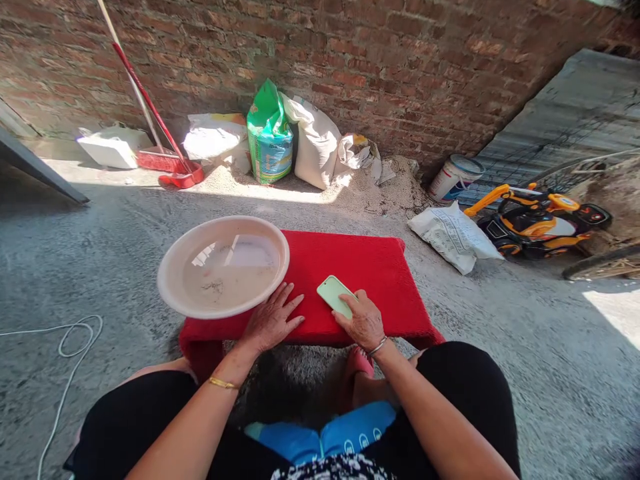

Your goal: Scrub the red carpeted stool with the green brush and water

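My right hand (pixel 363 324) at the pale green phone (pixel 330 291)

The phone lies on the fleecy red cover (pixel 350 257), to the right of the plastic basin (pixel 167 283). I judge that the step in hand is handling this phone. My right thumb and forefinger seem to touch it; whether they clamp it, I cannot tell. My left hand (pixel 269 321) rests with fingers spread, just beside the basin. Any lifting would call for a firm hold on both edges. My right hand hides the phone's near end.
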